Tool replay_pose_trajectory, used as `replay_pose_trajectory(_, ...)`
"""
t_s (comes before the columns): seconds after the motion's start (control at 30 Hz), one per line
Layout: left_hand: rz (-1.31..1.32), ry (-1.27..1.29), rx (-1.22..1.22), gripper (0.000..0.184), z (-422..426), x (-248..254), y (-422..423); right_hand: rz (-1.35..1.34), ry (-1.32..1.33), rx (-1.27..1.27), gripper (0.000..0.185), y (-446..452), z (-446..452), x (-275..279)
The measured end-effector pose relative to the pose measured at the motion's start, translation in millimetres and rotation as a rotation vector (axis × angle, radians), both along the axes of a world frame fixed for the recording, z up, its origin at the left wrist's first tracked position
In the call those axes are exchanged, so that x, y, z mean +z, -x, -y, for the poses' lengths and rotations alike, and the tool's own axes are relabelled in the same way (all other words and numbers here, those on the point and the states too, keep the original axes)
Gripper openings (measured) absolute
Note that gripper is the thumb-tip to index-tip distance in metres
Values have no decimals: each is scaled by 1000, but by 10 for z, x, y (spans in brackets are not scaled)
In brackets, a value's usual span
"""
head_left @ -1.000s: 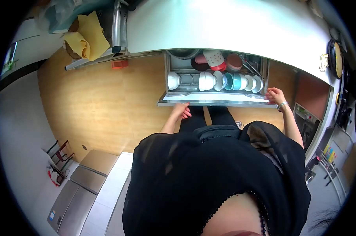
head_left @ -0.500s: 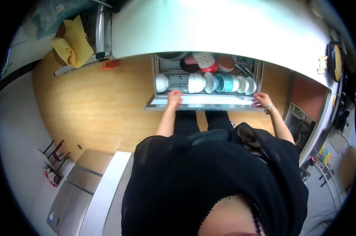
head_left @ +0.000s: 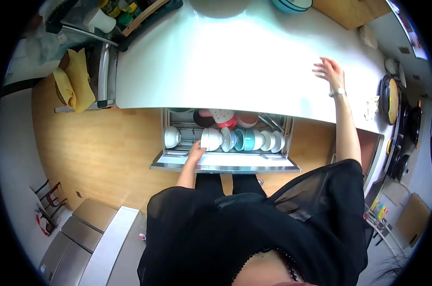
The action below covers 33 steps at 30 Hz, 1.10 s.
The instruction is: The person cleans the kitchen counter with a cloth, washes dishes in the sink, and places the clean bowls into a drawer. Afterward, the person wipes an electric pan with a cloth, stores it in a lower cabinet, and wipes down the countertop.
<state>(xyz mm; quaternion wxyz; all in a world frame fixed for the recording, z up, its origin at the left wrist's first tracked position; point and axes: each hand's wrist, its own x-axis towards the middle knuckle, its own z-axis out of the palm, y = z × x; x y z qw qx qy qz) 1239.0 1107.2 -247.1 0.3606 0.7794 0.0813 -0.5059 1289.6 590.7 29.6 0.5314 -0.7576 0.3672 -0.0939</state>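
Observation:
An open drawer holds dishes standing on edge in a rack. My left hand reaches over its front and grips the left edge of the nested white bowls; the tips of some fingers are hidden. Left of that hand stands another white bowl. To the right are a small white dish, a teal bowl and white saucers. Above the white counter, at the right, my right hand is open with its fingers apart, holding nothing.
Behind the dish row lie a red patterned item and a pink bowl. Blue bowls stand at the counter's far edge. A round black pan-like appliance is at the right. Yellow paper hangs at the left.
My left hand has gone from the drawer front to the white bowls. My right hand has left the drawer's right end and risen over the counter. The view has tilted toward the counter.

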Motion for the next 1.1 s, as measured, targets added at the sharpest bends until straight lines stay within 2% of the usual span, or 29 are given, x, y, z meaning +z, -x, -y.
replay_pose_trajectory(0.03, 6, 2, 11, 60, -16, 82, 47, 16, -1, 19, 29, -243, 81, 11)
replay_pose_trajectory(0.13, 0, 41, 485, 34, 38, 663, 63, 36, -9, 58, 37, -888, 269, -19)
replay_pose_trajectory(0.17, 3, 43, 498, 34, -36, 674, 119, 40, -9, 71, 37, -1085, 358, -48)
replay_pose_trajectory(0.23, 61, 158, 653, 24, -218, 713, 220, 129, -262, -134, 51, -1478, 474, -139)
replay_pose_trajectory(0.27, 68, 151, 671, 24, -224, 778, 240, 191, -382, -161, 62, -1602, 517, -165)
replay_pose_trajectory(0.33, 185, 195, 791, 21, -275, 1064, 306, 163, -484, -341, 62, -1897, 582, -291)
replay_pose_trajectory(0.4, 238, 130, 831, 21, -311, 1229, 376, 182, -603, -324, 53, -2025, 527, -294)
replay_pose_trajectory(0.43, 260, 149, 868, 21, -320, 1289, 428, 147, -714, -292, 48, -2106, 671, -424)
replay_pose_trajectory(0.5, 307, 187, 917, 20, -325, 1356, 549, 181, -767, -266, 36, -2192, 671, -498)
replay_pose_trajectory(0.53, 310, 159, 939, 20, -312, 1365, 604, 238, -964, -280, 34, -2284, 920, -696)
replay_pose_trajectory(0.6, 318, 184, 957, 19, -252, 1363, 684, 221, -1099, -337, 37, -2356, 1030, -708)
replay_pose_trajectory(0.67, 330, 217, 949, 18, -138, 1406, 672, 242, -1150, -264, 40, -2335, 1218, -863)
replay_pose_trajectory(0.7, 331, 205, 943, 17, -116, 1393, 682, 240, -1271, -365, 41, -2279, 1240, -885)
replay_pose_trajectory(0.73, 332, 199, 949, 17, -98, 1375, 668, 234, -1276, -362, 41, -2213, 1338, -985)
replay_pose_trajectory(0.8, 329, 278, 934, 17, -52, 1398, 590, 263, -925, -312, 40, -2082, 1406, -1161)
replay_pose_trajectory(0.87, 336, 308, 919, 18, -43, 1442, 484, 269, -1441, -323, 45, -1692, 1060, -840)
replay_pose_trajectory(0.9, 358, 321, 892, 18, -55, 1445, 413, 272, -1371, -248, 50, -1525, 898, -707)
replay_pose_trajectory(0.97, 400, 301, 879, 17, -62, 1430, 290, 155, -1148, -151, 36, -1138, 444, -304)
replay_pose_trajectory(1.0, 449, 295, 857, 18, -51, 1391, 240, 202, -821, -162, 16, -926, 1037, -788)
replay_pose_trajectory(1.03, 448, 308, 853, 18, 8, 1430, 142, 104, -789, 13, 6, -662, 1055, -746)
replay_pose_trajectory(1.1, 534, 328, 730, 19, 172, 1687, -57, 83, -658, 35, 7, -270, 283, -315)
